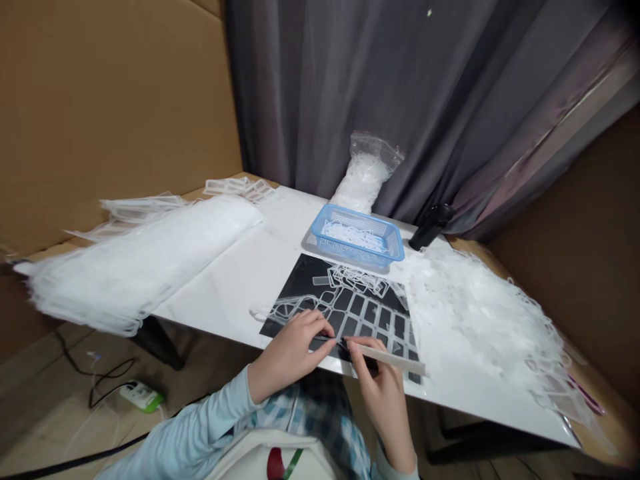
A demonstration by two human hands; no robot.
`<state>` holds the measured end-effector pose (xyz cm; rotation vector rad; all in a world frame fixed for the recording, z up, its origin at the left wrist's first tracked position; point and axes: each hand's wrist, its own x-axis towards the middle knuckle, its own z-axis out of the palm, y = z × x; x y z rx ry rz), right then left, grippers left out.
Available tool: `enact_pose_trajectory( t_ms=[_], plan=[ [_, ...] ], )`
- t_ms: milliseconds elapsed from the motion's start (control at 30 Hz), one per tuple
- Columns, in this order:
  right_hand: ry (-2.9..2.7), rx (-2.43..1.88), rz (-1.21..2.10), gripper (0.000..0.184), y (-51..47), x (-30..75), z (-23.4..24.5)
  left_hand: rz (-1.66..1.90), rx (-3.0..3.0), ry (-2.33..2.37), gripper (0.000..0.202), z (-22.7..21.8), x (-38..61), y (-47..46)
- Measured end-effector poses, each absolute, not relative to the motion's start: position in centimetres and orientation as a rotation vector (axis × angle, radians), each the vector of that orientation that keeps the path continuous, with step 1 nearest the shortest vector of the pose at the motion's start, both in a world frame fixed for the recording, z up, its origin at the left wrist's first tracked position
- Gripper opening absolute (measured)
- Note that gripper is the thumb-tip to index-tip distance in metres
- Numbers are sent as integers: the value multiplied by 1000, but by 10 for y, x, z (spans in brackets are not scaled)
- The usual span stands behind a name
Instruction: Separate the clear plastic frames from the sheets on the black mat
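A black mat (305,283) lies on the white table (240,280) in front of me, with a clear plastic grid of rectangular frames (350,303) spread over it. My left hand (293,350) rests on the near edge of the grid, fingers curled and pressing it down. My right hand (383,393) pinches a thin pale strip (395,360) that sticks out to the right over the mat's near edge. The fingertips of both hands nearly meet.
A blue basket (357,240) with white plastic pieces stands behind the mat. A clear bag (363,177) of pieces leans on the grey curtain. Stacks of white sheets (135,257) lie left, a heap of plastic scraps (480,307) right. A black object (430,227) sits by the basket.
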<state>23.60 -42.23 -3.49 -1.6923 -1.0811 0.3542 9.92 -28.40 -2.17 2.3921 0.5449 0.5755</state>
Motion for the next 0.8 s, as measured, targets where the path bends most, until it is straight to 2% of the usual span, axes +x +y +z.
enact_pose_trajectory(
  t_ms=[167, 333, 800],
  plan=[
    [-1124, -1687, 310, 20, -423, 235, -37, 547, 2340, 620, 24, -17, 104, -287],
    [-1178, -1672, 267, 19, -420, 236, -38, 498, 2351, 615, 9, -15, 105, -289],
    [-1316, -1685, 89, 21, -421, 233, -44, 566, 2340, 536, 16, -27, 103, -289]
  ],
)
